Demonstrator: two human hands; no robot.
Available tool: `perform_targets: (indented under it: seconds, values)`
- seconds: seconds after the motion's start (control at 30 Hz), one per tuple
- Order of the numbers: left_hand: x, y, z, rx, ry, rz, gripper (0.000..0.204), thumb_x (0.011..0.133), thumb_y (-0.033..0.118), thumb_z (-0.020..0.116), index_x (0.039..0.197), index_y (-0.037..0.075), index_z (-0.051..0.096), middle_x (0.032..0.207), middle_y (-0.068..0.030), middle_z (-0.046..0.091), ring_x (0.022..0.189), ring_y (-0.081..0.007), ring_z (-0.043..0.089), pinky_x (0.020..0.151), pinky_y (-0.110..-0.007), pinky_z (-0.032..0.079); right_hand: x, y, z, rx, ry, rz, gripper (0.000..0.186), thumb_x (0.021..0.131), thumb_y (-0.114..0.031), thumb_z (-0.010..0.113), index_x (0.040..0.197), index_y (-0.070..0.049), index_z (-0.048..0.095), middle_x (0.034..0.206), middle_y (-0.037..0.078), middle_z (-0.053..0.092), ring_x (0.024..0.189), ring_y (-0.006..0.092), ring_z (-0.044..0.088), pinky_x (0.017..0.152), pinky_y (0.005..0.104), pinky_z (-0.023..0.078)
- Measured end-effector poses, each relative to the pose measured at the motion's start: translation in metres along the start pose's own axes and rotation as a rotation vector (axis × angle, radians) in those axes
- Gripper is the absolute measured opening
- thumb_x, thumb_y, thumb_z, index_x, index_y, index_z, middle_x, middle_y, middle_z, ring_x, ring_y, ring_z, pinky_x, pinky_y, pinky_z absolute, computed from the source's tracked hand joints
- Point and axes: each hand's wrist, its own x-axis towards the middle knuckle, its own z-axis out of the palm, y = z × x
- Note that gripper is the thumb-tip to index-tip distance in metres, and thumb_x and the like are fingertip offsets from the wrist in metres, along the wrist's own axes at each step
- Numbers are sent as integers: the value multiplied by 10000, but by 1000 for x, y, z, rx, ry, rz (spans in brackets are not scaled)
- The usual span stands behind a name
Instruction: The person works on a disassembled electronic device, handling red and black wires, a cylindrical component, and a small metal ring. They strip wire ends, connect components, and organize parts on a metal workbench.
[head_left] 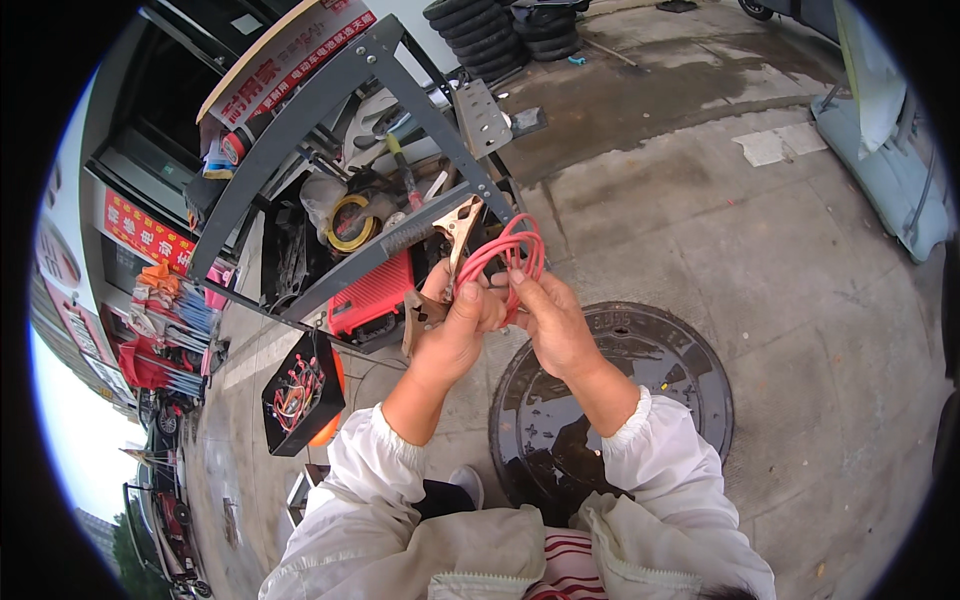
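- Red cable (500, 246), looped into a loose coil of several turns, is up in front of the person's chest, held between both hands, and that is where my eye goes first.
- Left hand (462, 325) is curled rather than spread, its thumb laid over the fingers, grasping the red cable at the lower left of the coil.
- Right hand (552, 322) is pinched nearly closed, thumb and fingertips meeting on the lower right of the coil; its fingers come right up beside those of the left hand.
- Copper-coloured clamp (458, 232) stands up just beyond the left hand, to the left of the coil; whether the fingers press on it I cannot tell.
- Second clamp (422, 318), duller in tone, sticks out on the outer side of the left hand, partly hidden by it.
- Beyond the hands I see a grey metal stand (420, 88) with a yellow roll (352, 222) and other tools lying within its frame.
- Red case (372, 292) sits low beside the stand, left of the left hand.
- Nearer the person, a black bin (327, 405) holds a tangle of wires (296, 394).
- Below the right forearm lies a round, wet manhole cover (690, 400), set in the pavement.
- Farther off, tyres (472, 38) are stacked past the stand.
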Motion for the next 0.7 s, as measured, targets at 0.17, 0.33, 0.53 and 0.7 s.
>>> perform_targets:
  seconds: [0.17, 0.33, 0.53, 0.7]
  values:
    - [-3, -11, -14, -104, 71, -86, 260, 992, 331, 472, 992, 71, 459, 568, 36, 316, 475, -79, 299, 534, -286, 349, 5, 22, -11, -189, 68, -132, 159, 925, -31, 545, 1069, 22, 585, 884, 50, 625, 787, 92, 585, 721, 242, 480]
    - [12, -28, -45, -257, 502, -266, 309, 929, 368, 595, 817, 91, 518, 582, 35, 407, 563, -101, 429, 543, -259, 395, -1, 27, -1, -234, 26, -148, 164, 907, -5, 556, 1064, 23, 594, 885, 51, 628, 791, 88, 587, 731, 248, 484]
    - [-4, -45, -57, -544, 509, -518, 310, 950, 376, 551, 783, 119, 503, 516, 66, 365, 461, -71, 362, 442, -229, 346, -9, 21, -6, -262, -192, -60, 146, 861, 35, 575, 1000, 27, 619, 963, 87, 662, 876, 126, 619, 840, 280, 497]
    - [-12, -49, -41, -761, 506, -640, 287, 951, 342, 556, 815, 90, 580, 493, 55, 374, 412, -83, 376, 387, -215, 352, -13, 22, -14, -168, -306, -34, 152, 791, 46, 617, 937, 7, 632, 955, 99, 669, 946, 177, 618, 910, 335, 477]
